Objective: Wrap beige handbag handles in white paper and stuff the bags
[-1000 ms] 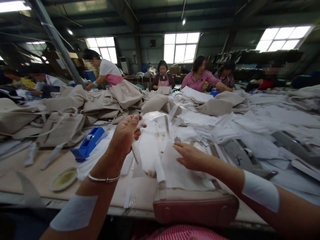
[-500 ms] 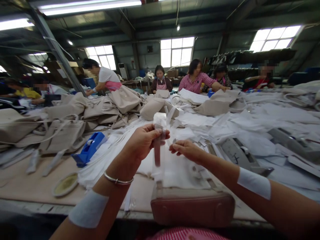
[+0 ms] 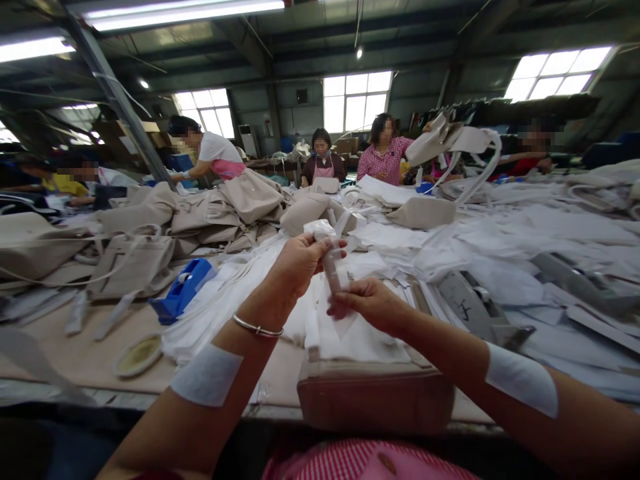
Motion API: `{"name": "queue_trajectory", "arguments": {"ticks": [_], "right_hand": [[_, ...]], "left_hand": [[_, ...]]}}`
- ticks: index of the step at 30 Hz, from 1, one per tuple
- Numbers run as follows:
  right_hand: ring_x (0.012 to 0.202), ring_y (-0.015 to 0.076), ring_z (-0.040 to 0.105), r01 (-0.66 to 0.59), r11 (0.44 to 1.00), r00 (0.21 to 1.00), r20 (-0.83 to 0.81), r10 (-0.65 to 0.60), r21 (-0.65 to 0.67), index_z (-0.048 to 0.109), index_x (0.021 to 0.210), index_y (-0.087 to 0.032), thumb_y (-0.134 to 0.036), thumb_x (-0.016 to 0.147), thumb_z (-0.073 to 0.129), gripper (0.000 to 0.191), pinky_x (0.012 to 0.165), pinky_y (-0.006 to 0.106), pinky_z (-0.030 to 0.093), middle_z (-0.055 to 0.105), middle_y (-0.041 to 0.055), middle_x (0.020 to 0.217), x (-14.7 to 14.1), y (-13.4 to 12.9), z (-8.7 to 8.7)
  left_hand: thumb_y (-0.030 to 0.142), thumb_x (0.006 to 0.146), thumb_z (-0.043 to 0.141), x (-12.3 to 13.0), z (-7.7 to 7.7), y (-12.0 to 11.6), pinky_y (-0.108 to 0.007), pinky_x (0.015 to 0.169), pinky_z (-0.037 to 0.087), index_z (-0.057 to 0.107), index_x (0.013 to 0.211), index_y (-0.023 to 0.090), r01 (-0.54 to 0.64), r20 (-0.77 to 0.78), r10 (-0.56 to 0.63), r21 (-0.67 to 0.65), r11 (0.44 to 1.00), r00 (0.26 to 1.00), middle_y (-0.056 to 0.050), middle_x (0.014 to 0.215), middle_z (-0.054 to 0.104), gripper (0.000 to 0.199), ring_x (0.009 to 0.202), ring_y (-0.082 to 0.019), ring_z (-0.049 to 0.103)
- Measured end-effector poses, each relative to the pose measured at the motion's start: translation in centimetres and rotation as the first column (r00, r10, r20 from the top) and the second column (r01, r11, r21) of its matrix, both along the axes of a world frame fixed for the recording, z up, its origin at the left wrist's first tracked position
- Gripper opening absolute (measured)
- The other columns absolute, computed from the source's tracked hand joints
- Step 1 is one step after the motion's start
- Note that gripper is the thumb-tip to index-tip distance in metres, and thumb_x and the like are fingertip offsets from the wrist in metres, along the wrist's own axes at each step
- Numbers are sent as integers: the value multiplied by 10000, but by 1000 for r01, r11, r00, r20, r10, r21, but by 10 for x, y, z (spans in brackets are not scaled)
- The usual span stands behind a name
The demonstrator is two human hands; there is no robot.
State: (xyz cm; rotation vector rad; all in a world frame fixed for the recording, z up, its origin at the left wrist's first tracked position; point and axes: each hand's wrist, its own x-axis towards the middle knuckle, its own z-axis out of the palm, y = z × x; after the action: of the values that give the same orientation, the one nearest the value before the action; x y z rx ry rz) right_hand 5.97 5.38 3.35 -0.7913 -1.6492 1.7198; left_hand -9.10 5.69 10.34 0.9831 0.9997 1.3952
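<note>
My left hand (image 3: 299, 265), with a silver bangle on the wrist, is closed around the upper part of a brownish strap in a thin translucent wrapper (image 3: 331, 272). The strap slants down to the right, its whitish top end sticking out above the fingers. Lower down, my right hand (image 3: 373, 303) pinches the strap near its bottom end. White patches lie on both forearms. Below the hands a beige handbag (image 3: 375, 399) rests at the table edge, with white sheet material (image 3: 363, 340) over its upper side.
A blue tape dispenser (image 3: 184, 290) and a round shallow dish (image 3: 139, 355) are at left. Grey tape dispensers (image 3: 473, 303) stand among white sheets at right. Beige bags (image 3: 133, 267) are heaped at far left. Several co-workers work across the table, one (image 3: 385, 157) in a checked shirt.
My right hand has come left onto the strap's lower end, and the strap has tilted from hanging straight. Across the table, a co-worker has lifted a pale bag with handles.
</note>
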Motion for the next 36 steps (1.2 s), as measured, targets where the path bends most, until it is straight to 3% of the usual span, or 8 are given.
{"name": "queue_trajectory", "arguments": {"ticks": [10, 14, 17, 22, 25, 28, 32, 36], "right_hand": [[587, 195, 667, 99, 995, 981, -163, -102, -25, 688, 679, -107, -558, 692, 751, 455, 635, 332, 527, 685, 73, 574, 1, -8, 21], [522, 174, 644, 154, 988, 974, -173, -146, 34, 680, 695, -108, -558, 698, 740, 454, 546, 298, 508, 703, 82, 617, 5, -10, 28], [473, 157, 613, 158, 983, 986, -61, -153, 97, 673, 675, -107, -552, 731, 705, 450, 446, 258, 450, 697, 87, 606, 10, -17, 25], [458, 159, 609, 136, 990, 982, 127, -141, 43, 644, 618, -128, -550, 733, 677, 438, 410, 245, 442, 681, 74, 566, 26, -36, 3], [488, 172, 629, 163, 987, 974, 156, -162, 8, 646, 624, -135, -565, 719, 675, 441, 417, 250, 462, 685, 74, 572, 37, -41, -4], [429, 155, 592, 213, 977, 969, 130, -212, 8, 646, 632, -135, -575, 706, 683, 448, 379, 249, 436, 683, 66, 574, 45, -39, 0], [362, 128, 545, 221, 969, 968, 100, -231, 107, 641, 651, -141, -530, 804, 620, 419, 462, 267, 463, 649, 31, 497, 47, -29, 5], [422, 133, 559, 142, 950, 966, 172, -195, 278, 643, 646, -156, -473, 908, 509, 432, 565, 268, 464, 572, -3, 406, 39, -18, -3]], "left_hand": [[213, 770, 722, 14, -11, -9, -290, 767, 526, 686, 927, 116, 22, 4, -23, 198, 980, 1000, -108, 916, 755, 188, 848, -192, 691], [252, 821, 689, 19, -15, -15, -294, 729, 542, 670, 946, 115, 68, 80, -82, 163, 984, 993, -117, 938, 751, 186, 815, -196, 701], [307, 898, 601, 14, 7, -7, -320, 761, 554, 643, 909, 93, 69, 221, -87, 86, 994, 971, -127, 886, 747, 219, 803, -201, 711], [221, 935, 533, -5, 76, 34, -307, 802, 551, 610, 1033, 103, -151, 330, 95, 148, 977, 939, -69, 805, 738, 172, 811, -169, 711], [223, 951, 502, -7, 89, 50, -315, 836, 531, 606, 1081, 102, -117, 296, 50, 213, 970, 954, -84, 868, 738, 206, 891, -178, 700], [419, 934, 532, 1, 58, 42, -340, 835, 513, 638, 1060, 130, 84, 149, -128, 271, 959, 980, -92, 955, 732, 333, 952, -212, 675], [546, 783, 681, 13, -18, 1, -289, 723, 483, 708, 857, 136, 372, -225, -343, 102, 923, 912, -67, 822, 717, 417, 782, -188, 647], [434, 805, 687, 17, -62, -32, -256, 622, 440, 711, 701, 139, 330, -364, -300, 22, 944, 882, -12, 588, 634, 313, 598, -134, 561]]}}
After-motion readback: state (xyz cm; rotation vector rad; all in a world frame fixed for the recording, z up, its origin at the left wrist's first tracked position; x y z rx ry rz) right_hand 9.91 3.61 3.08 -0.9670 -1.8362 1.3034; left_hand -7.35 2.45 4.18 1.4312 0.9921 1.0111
